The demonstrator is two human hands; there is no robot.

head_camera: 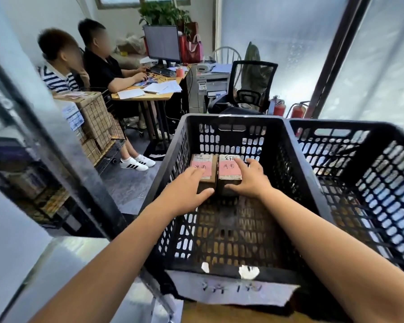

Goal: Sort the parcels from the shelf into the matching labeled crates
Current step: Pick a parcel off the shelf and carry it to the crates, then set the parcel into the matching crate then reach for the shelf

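1. Left hand [191,190] lies over the near end of the left parcel [207,163]. Its fingers are laid together across the top and its thumb is bent along the near face, so it clasps the box rather than merely touching it.
2. The right hand [250,180] holds the right parcel [225,159] in much the same way. The forefinger stretches straight up the pink label [228,170], the thumb hooks at the near lower edge, and the other fingers wrap the outer side.
3. Both cardboard boxes sit on the floor of the black crate [287,145], toward its far wall, touching flank to flank.
4. Each box's long axis runs away from the person, roughly in line with the forearm that reaches it. Each hand therefore meets a short end, and the box lies ahead of its palm.
5. Each hand is nearer its own box, so neither arm needs to cross. Letting go and drawing straight back along that axis looks like the coming move, and it should leave the pair aligned.
6. A paper tag [231,290] on the near wall bears handwriting too blurred to compare with the box labels.
7. A second crate [359,159] stands just beside the first, on the right.
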